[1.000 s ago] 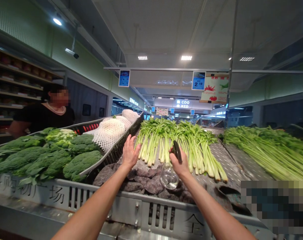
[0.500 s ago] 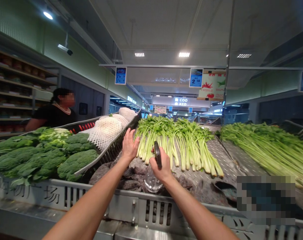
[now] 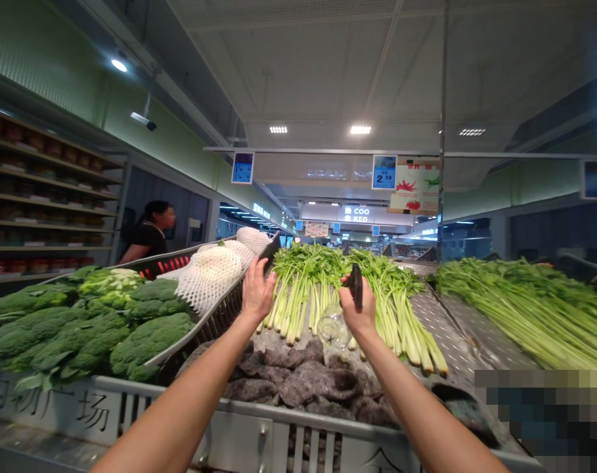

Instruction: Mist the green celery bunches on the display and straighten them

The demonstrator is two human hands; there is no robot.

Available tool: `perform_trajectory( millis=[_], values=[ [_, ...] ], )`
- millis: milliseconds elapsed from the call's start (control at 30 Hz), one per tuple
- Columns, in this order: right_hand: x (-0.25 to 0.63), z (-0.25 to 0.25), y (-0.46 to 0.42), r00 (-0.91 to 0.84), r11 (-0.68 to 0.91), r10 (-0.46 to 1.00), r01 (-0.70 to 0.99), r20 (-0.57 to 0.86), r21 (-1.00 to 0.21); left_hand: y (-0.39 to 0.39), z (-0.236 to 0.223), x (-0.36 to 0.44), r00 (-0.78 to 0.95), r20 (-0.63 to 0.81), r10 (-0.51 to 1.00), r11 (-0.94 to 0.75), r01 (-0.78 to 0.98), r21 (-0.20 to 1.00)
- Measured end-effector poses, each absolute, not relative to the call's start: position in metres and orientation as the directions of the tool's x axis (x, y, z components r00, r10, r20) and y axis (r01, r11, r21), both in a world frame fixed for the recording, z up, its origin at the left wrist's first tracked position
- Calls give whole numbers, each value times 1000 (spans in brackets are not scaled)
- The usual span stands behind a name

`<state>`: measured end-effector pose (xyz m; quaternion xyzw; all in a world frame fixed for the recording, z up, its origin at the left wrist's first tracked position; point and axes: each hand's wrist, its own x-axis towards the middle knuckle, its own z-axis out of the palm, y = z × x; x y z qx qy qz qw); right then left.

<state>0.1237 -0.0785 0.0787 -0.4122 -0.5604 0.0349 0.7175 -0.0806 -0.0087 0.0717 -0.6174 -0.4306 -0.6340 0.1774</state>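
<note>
A clear spray bottle with a black trigger head (image 3: pixel 356 287) is in my right hand (image 3: pixel 363 315), held over the celery with its round see-through base toward me. The fingers wrap the neck; part of the bottle is hidden behind them. My left hand (image 3: pixel 257 293) is raised, fingers spread, by the left edge of the celery (image 3: pixel 295 295) and the black crate wall. I cannot tell whether it touches any stalk. The celery lies in a row on a dark studded surface, leaves away from me and cut ends toward me.
Crumpled grey cloth (image 3: pixel 303 378) lies along the slotted front rail (image 3: pixel 259 420). Broccoli (image 3: pixel 71 322) and net-wrapped produce (image 3: pixel 212 266) fill the left side. A mirror wall (image 3: pixel 515 217) stands right, reflecting celery. A person (image 3: pixel 150 233) is beyond the broccoli; price signs (image 3: pixel 384 172) hang above.
My right hand has moved right and a little farther over the celery with the spray bottle. My left hand has stayed nearly in place. The view has tilted slightly upward.
</note>
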Motion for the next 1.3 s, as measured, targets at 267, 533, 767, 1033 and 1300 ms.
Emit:
perform_trajectory(
  millis=[267,533,767,1033,1300],
  values=[
    [151,63,-78,289,583,539,549,791,-598,-10,74,-63,-149,928,342,-580,743,334],
    [177,65,-79,400,518,512,562,760,-645,-12,77,-40,-119,934,338,-616,722,315],
    [221,67,-80,492,452,420,615,763,-646,-5,64,-27,-103,924,368,-626,707,328],
    [263,54,-81,497,339,408,696,766,-633,-1,55,-12,-79,914,397,-642,688,338],
    [292,57,-91,584,285,328,689,743,-667,-4,65,-7,-69,922,381,-664,674,325]
  ],
)
